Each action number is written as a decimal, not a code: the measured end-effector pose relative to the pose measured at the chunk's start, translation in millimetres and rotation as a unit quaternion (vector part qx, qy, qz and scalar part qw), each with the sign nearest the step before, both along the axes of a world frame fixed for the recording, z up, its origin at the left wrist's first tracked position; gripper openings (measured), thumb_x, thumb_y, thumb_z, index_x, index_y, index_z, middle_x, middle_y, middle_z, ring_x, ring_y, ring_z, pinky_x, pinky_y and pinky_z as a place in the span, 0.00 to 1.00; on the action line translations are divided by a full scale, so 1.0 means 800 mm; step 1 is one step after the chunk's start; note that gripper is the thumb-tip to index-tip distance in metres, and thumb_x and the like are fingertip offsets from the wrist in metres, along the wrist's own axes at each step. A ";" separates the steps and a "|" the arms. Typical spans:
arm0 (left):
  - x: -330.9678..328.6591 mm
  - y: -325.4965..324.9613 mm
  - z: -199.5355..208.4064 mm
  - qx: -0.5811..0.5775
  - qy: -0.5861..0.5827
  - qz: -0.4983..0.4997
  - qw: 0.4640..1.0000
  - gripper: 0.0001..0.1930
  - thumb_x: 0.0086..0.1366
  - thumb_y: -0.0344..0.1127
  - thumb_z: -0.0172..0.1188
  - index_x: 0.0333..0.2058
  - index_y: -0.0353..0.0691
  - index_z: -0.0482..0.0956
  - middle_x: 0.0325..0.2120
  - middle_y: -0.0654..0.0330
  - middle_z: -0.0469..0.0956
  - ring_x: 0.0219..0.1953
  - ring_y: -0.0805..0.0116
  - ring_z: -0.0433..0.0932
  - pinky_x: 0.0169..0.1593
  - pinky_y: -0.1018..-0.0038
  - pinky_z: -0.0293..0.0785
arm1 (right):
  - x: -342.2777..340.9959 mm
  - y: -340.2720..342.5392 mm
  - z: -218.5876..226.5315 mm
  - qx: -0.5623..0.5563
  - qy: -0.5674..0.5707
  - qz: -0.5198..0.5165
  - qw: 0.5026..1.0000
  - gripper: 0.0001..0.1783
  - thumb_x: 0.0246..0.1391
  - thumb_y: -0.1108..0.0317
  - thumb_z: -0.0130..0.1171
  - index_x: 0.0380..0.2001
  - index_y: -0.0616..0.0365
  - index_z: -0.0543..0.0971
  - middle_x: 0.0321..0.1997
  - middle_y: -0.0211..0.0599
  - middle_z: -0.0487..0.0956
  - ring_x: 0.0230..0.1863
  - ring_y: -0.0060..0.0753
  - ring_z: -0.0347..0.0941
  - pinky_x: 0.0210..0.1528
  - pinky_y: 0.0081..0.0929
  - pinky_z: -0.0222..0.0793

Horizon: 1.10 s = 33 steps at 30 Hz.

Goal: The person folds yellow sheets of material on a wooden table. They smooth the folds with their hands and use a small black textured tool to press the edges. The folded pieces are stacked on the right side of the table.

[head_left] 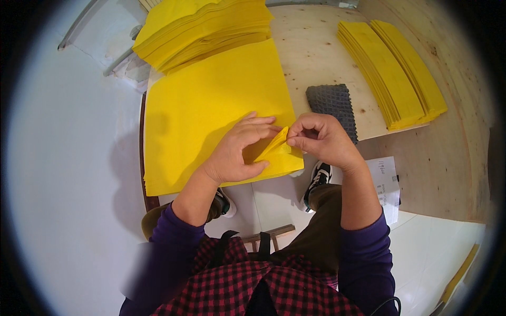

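Observation:
A stack of large yellow felt-like sheets (211, 100) lies in front of me. At its near right corner, a corner of the top sheet (275, 145) is lifted and creased into a narrow fold. My right hand (324, 139) pinches the tip of that fold between thumb and forefinger, its other fingers curled. My left hand (237, 147) rests on the stack just left of the fold. Its thumb and fingers are spread apart, with the fold standing near the gap between them. The palm side of the left hand is hidden.
A thicker pile of folded yellow sheets (205, 31) stands behind the stack. A dark grey textured cloth (332, 108) lies on the plywood tabletop (305, 47). Two piles of yellow strips (387, 79) lie at the far right. A white paper (383, 184) hangs beside my right forearm.

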<state>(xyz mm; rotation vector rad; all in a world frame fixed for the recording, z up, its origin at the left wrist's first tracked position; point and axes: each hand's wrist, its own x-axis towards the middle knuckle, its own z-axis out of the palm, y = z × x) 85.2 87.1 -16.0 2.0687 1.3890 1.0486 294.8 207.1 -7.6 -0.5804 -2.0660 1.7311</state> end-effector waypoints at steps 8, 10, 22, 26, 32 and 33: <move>-0.003 0.000 -0.006 -0.011 -0.041 0.006 0.999 0.22 0.47 0.25 0.59 0.45 0.36 0.78 0.49 0.54 0.77 0.61 0.54 0.68 0.69 0.51 0.50 | 0.024 0.013 -0.007 -0.056 -0.038 0.057 0.996 0.10 0.48 0.80 0.66 0.34 0.60 0.79 0.30 0.22 0.75 0.32 0.13 0.69 0.35 0.14 0.67; -0.003 0.001 -0.006 -0.010 -0.041 0.006 0.999 0.22 0.47 0.25 0.59 0.45 0.36 0.78 0.49 0.54 0.77 0.61 0.54 0.68 0.69 0.51 0.50 | 0.026 0.014 -0.013 -0.036 -0.051 0.088 0.994 0.11 0.47 0.81 0.66 0.35 0.60 0.79 0.32 0.23 0.76 0.33 0.14 0.70 0.37 0.14 0.67; -0.003 0.001 -0.003 -0.010 -0.020 0.004 1.000 0.20 0.47 0.26 0.59 0.43 0.36 0.79 0.48 0.55 0.78 0.61 0.54 0.68 0.68 0.51 0.51 | 0.016 0.009 -0.013 0.013 -0.027 0.061 0.998 0.04 0.50 0.77 0.67 0.28 0.62 0.80 0.29 0.25 0.76 0.33 0.16 0.71 0.37 0.16 0.69; -0.003 0.001 -0.004 -0.010 -0.015 0.003 1.000 0.20 0.47 0.26 0.60 0.42 0.36 0.79 0.49 0.56 0.78 0.61 0.54 0.69 0.68 0.51 0.51 | 0.013 0.006 -0.010 -0.045 -0.017 0.039 0.998 0.04 0.49 0.77 0.66 0.28 0.64 0.80 0.26 0.26 0.78 0.31 0.16 0.71 0.37 0.17 0.69; -0.004 0.002 -0.006 -0.009 -0.012 -0.001 1.000 0.19 0.47 0.27 0.60 0.42 0.37 0.78 0.48 0.56 0.78 0.60 0.53 0.69 0.68 0.51 0.51 | 0.010 0.004 -0.005 -0.020 -0.006 0.028 0.999 0.04 0.51 0.76 0.65 0.28 0.63 0.79 0.25 0.25 0.77 0.29 0.15 0.69 0.33 0.17 0.68; -0.004 0.003 -0.006 -0.008 -0.013 -0.002 1.000 0.19 0.47 0.27 0.60 0.42 0.37 0.78 0.48 0.56 0.78 0.60 0.53 0.69 0.68 0.51 0.51 | 0.009 0.004 -0.004 -0.027 -0.011 0.025 0.999 0.04 0.51 0.76 0.66 0.28 0.63 0.79 0.26 0.25 0.76 0.29 0.15 0.69 0.33 0.17 0.68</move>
